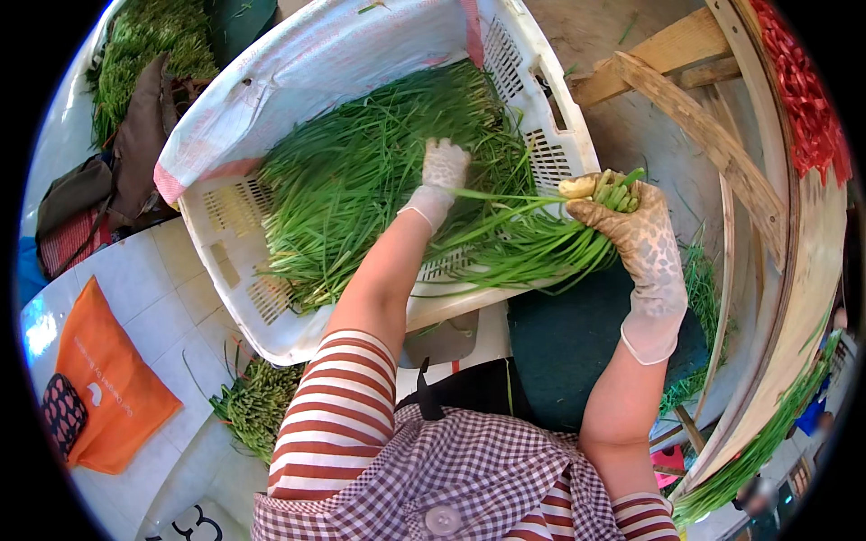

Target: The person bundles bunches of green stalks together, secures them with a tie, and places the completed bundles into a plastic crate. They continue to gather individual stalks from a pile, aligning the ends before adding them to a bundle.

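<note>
A white plastic crate (230, 311) holds a deep layer of long green garlic chives (338, 189). My left hand (445, 171), in a pale patterned glove, reaches over the crate with its fingers curled into the chives; the fingertips are partly hidden among the leaves. Above the crate's near right corner, my right hand (645, 230) grips a bunch of garlic chives (559, 239). The cut ends stick out by the thumb and the leaves trail left across the rim. Brown stains cover the fingers of this glove.
A white woven sheet (298, 68) lines the crate's far side. More chive bundles lie at the floor's left (257, 401) and far left (149, 63). An orange bag (117, 379) rests on the tiles. To the right stand wooden boards (708, 140) and red ribbons (803, 90).
</note>
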{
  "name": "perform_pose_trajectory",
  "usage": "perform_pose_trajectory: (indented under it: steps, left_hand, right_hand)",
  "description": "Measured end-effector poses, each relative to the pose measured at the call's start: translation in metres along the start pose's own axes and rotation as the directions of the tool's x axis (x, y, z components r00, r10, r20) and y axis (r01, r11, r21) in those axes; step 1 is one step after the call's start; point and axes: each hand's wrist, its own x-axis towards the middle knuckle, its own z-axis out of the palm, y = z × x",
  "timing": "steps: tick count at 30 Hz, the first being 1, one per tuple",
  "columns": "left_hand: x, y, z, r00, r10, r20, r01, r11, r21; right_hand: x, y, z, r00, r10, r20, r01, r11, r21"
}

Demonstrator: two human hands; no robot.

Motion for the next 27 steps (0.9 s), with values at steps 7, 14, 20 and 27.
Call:
perform_pose_trajectory:
  steps: [7,14,20,27]
  left_hand:
    - [-0.050,0.003,-0.078,0.859,-0.497,-0.122,-0.230,-0.161,-0.960]
    - [-0.112,0.052,-0.097,0.934,-0.321,-0.157,-0.272,-0.355,-0.894]
    - [-0.144,0.043,-0.111,0.893,-0.370,-0.255,-0.224,0.126,-0.966]
    - [-0.158,0.010,-0.115,0.745,-0.504,-0.437,0.241,0.814,-0.528]
  right_hand:
    - [0.005,-0.001,0.010,0.995,0.010,-0.103,-0.005,0.999,0.052]
    - [0.021,0.032,0.051,0.996,-0.041,-0.077,0.052,0.987,0.150]
    - [0.016,0.042,0.057,0.999,0.038,0.000,-0.038,0.995,0.093]
    - [0.025,0.055,0.033,0.979,-0.009,-0.203,0.092,0.911,0.401]
